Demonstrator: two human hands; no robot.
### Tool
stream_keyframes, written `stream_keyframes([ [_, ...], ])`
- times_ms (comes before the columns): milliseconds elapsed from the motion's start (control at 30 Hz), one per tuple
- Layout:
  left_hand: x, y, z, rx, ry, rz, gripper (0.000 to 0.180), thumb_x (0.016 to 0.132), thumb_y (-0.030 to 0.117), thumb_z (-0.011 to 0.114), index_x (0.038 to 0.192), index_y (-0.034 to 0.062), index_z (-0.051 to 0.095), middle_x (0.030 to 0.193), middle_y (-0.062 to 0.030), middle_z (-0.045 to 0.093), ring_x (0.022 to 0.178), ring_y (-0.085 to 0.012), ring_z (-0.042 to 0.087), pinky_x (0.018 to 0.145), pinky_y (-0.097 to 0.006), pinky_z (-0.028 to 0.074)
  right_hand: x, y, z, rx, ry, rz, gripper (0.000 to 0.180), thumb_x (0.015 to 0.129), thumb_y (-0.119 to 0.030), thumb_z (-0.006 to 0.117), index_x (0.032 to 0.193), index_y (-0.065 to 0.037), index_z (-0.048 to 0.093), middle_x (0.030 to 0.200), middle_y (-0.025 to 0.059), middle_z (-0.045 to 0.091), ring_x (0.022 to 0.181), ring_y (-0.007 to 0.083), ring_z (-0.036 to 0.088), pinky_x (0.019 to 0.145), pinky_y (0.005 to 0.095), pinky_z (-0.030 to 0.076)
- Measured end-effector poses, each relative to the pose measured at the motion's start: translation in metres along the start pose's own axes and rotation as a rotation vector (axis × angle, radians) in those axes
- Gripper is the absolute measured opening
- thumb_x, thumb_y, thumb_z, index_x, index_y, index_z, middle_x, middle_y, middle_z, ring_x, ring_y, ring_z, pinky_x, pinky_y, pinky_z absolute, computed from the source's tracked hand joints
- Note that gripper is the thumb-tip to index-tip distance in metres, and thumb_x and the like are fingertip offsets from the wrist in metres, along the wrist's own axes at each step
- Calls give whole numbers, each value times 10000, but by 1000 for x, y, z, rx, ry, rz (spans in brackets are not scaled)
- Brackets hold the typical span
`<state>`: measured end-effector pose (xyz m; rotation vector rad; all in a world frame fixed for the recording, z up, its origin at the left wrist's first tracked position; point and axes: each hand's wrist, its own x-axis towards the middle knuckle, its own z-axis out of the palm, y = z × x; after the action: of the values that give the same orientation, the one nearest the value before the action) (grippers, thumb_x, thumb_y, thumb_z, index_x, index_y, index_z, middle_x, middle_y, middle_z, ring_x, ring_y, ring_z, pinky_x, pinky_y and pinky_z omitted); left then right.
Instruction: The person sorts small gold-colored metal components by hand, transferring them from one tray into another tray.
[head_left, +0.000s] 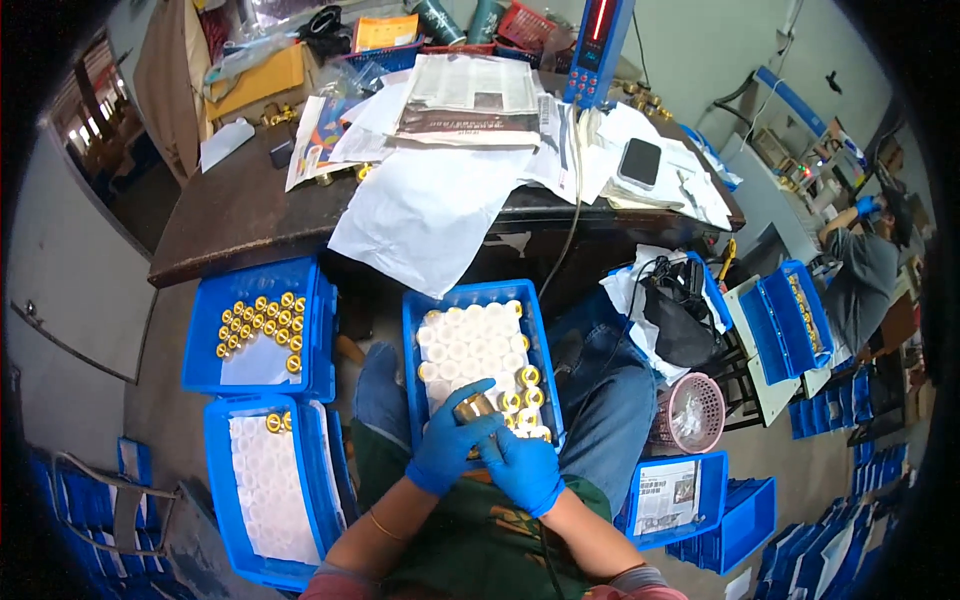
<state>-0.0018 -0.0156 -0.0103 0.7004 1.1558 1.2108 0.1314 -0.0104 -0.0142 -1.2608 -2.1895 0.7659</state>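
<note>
Both my hands wear blue gloves and meet above a blue crate (411, 340) between my knees. The fingers of my left hand (445, 445) are wrapped round a short brass cylindrical fitting (473, 407). Just below and to its right, my right hand (525, 470) is closed against the left one; what its fingers grip is hidden. A thin dark cord (548, 560) runs down below my right wrist. Inside the crate stand rows of white-covered round pieces (465, 340), with several bare gold-coloured brass fittings (530, 377) along the right side.
On my left, one blue crate (205, 375) holds brass fittings and another (218, 480) mostly white-covered pieces. Ahead is a dark desk (220, 225) with papers, a phone (638, 163) and a blue display unit (600, 50). A pink basket (660, 420) stands right; a co-worker (860, 270) sits beyond.
</note>
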Motion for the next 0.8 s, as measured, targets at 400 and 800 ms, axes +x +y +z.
stream_keyframes([
  [400, -7, 20, 10, -357, -252, 117, 571, 810, 72, 481, 1325, -1, 245, 1234, -209, 449, 1098, -255, 474, 932, -364, 393, 2, -11, -2, 261, -30, 49, 236, 836, -297, 530, 846, -64, 568, 564, 173, 552, 487, 344, 553, 447, 428, 426],
  [800, -28, 1, -29, -152, 72, 42, 637, 724, -23, 610, 1289, 40, 324, 1066, -108, 508, 941, -169, 518, 821, -277, 447, 0, -13, 24, 352, -297, 121, 319, 866, -355, 464, 859, -50, 556, 578, 168, 573, 515, 338, 571, 478, 428, 445],
])
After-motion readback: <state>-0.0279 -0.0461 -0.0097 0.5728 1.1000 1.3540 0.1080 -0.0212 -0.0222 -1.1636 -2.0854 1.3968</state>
